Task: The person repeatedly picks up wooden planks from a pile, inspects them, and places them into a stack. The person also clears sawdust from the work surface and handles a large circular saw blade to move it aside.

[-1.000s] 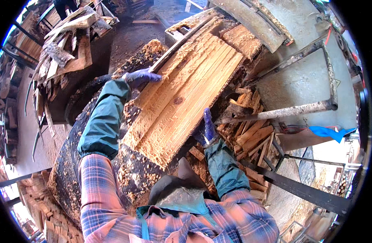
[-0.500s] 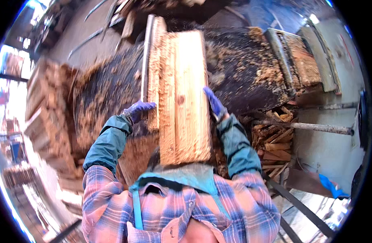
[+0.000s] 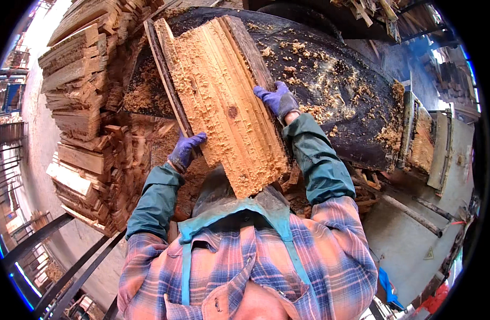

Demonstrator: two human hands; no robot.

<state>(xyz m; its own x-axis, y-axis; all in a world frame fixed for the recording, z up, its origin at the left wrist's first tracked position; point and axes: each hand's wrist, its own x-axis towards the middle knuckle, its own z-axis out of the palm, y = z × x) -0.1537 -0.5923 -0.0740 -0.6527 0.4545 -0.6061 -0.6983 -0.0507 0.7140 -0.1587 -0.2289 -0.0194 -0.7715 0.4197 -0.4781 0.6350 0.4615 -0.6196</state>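
A thick, rough wooden board point(image 3: 229, 114) with a dark knot and clinging sawdust lies tilted in front of my chest, its near end close to my apron point(image 3: 245, 213). A narrow strip with dark bark point(image 3: 167, 80) runs along its left side, and a greyish rough edge shows on the right. My left hand point(image 3: 186, 151), in a purple glove, grips the lower left edge with the thumb over the top. My right hand point(image 3: 278, 100), gloved the same, holds the right edge farther up. The fingers beneath the wood are hidden.
Beneath the board spreads a black surface point(image 3: 330, 93) strewn with sawdust. To the left rises a high stack of cut wood point(image 3: 77, 112). Wood pieces point(image 3: 418, 141) stand at the right end, near a metal bar point(image 3: 413, 213) and a grey panel point(image 3: 397, 245).
The view has swung, bringing the left wood stack closer. The board now slants up to the left instead of standing nearly straight. Both hands remain on its sides.
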